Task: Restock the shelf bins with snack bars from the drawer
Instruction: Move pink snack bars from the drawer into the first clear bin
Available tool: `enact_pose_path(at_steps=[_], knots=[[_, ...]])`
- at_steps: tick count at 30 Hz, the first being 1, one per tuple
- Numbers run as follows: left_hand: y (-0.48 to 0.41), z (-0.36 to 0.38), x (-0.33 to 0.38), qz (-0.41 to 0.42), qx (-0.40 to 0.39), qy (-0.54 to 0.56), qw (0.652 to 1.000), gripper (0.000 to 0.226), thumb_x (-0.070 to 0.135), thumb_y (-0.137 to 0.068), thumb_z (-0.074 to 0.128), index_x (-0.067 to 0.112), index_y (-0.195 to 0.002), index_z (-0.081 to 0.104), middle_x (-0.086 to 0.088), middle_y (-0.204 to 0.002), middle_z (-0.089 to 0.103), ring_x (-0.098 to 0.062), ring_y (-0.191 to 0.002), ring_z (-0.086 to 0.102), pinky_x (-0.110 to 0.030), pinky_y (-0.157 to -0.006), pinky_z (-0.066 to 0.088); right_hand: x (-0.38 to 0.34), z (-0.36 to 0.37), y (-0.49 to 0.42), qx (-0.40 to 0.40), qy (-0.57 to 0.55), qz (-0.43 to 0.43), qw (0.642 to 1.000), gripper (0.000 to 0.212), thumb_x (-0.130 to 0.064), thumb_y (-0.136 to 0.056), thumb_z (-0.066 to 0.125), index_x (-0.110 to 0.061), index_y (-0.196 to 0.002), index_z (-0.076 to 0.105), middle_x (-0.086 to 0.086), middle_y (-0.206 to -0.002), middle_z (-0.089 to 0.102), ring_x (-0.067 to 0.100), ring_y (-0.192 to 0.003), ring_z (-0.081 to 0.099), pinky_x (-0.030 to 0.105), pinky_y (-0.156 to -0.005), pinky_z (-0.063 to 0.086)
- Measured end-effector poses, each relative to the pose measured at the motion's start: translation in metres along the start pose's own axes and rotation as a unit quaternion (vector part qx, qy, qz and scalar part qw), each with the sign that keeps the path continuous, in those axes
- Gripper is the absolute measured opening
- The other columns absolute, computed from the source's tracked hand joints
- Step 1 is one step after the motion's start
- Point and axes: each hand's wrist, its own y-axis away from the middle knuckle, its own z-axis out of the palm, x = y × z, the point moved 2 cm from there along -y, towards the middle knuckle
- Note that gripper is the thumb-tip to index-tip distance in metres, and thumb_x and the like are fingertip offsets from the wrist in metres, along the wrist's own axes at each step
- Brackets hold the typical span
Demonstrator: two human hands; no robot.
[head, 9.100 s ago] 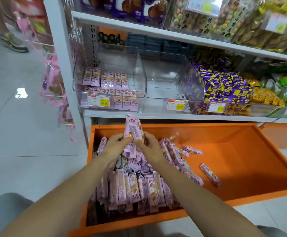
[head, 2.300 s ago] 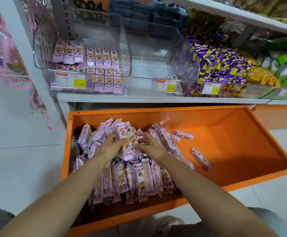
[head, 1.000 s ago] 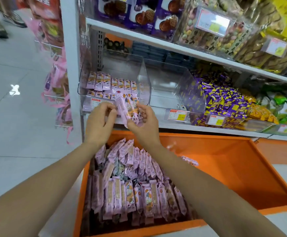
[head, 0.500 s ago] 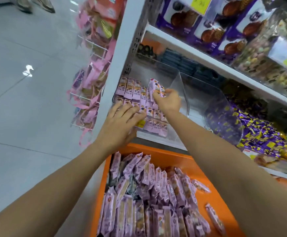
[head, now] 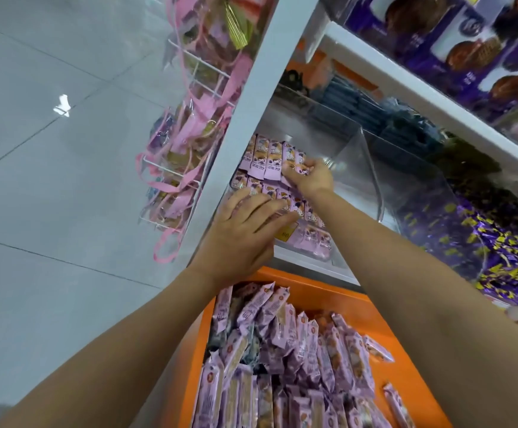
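Observation:
Pink-wrapped snack bars (head: pixel 263 159) lie in rows inside the clear shelf bin (head: pixel 362 168). My right hand (head: pixel 308 177) reaches into the bin and grips a few bars at the right end of the back row. My left hand (head: pixel 245 230) lies at the bin's front edge, its straight fingers resting on the front row of bars. Below, the open orange drawer (head: pixel 372 307) holds many more pink snack bars (head: pixel 285 359), some stacked in rows, some loose.
A white shelf upright (head: pixel 251 97) stands left of the bin, with pink-ribboned bags (head: pixel 186 149) hanging on a wire rack. An empty clear bin (head: pixel 418 193) and purple candies (head: pixel 498 251) sit to the right. Purple cookie boxes (head: pixel 467 47) fill the shelf above.
My right hand has pushed its bars down into the bin's back row. My left hand has slid forward onto the front row. The view has moved closer to the shelf.

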Motion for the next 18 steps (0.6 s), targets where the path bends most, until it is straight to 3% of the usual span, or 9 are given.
enact_pose_path(at_steps=[3,6,8,11,15,18], knots=[[0.0,-0.002,0.002,-0.008,-0.002,0.012,1.0,0.046,0.02,-0.088,0.05,0.021,-0.133,0.058,-0.002,-0.133,0.058,-0.027,-0.124,0.051,-0.05,-0.115,0.027,0.023,0.007,-0.028,-0.022,-0.023,0.015,0.999,0.093,-0.086,-0.044,0.073,-0.031,-0.117,0.055,0.014,-0.122,0.063,0.034,-0.114,0.061,0.05,-0.097,0.051],[-0.001,-0.005,0.005,-0.016,-0.017,0.018,1.0,0.049,0.018,-0.085,0.05,0.02,-0.133,0.058,-0.004,-0.132,0.058,-0.028,-0.124,0.051,-0.051,-0.115,0.026,0.039,0.005,-0.04,-0.046,-0.042,0.015,0.998,0.107,-0.083,-0.038,0.075,-0.029,-0.128,0.055,0.016,-0.117,0.064,0.035,-0.109,0.064,0.052,-0.092,0.054],[-0.001,-0.009,0.007,-0.026,-0.039,0.023,0.999,0.053,0.015,-0.082,0.049,0.019,-0.135,0.056,-0.005,-0.132,0.057,-0.03,-0.124,0.051,-0.053,-0.114,0.028,0.014,-0.013,0.0,-0.038,-0.044,-0.004,0.998,0.091,-0.065,-0.058,0.081,-0.024,-0.134,0.053,0.013,-0.127,0.056,0.03,-0.109,0.062,0.047,-0.093,0.054],[-0.003,-0.016,0.014,-0.057,-0.067,0.043,0.995,0.056,0.015,-0.079,0.046,0.019,-0.134,0.055,-0.005,-0.134,0.056,-0.03,-0.129,0.047,-0.055,-0.115,0.024,-0.002,-0.033,0.035,-0.018,-0.035,-0.068,0.997,0.056,-0.037,-0.084,0.074,-0.015,-0.132,0.056,0.009,-0.13,0.054,0.021,-0.111,0.057,0.034,-0.1,0.048],[-0.002,-0.026,0.033,-0.099,-0.074,0.021,0.992,0.059,0.018,-0.078,0.045,0.017,-0.136,0.051,-0.01,-0.145,0.047,-0.033,-0.137,0.037,-0.051,-0.119,0.017,-0.009,-0.058,0.078,0.004,-0.109,-0.152,0.982,0.027,-0.025,-0.092,0.067,-0.014,-0.116,0.064,0.004,-0.118,0.063,0.005,-0.091,0.059,0.019,-0.08,0.049],[0.002,-0.03,0.058,-0.082,-0.057,0.041,0.994,0.053,0.013,-0.075,0.057,0.012,-0.127,0.057,-0.012,-0.131,0.051,-0.033,-0.121,0.043,-0.043,-0.101,0.029,-0.005,-0.077,0.117,0.013,-0.162,-0.215,0.963,0.012,-0.015,-0.095,0.061,-0.016,-0.105,0.068,0.003,-0.112,0.066,0.006,-0.09,0.061,0.017,-0.076,0.049]])
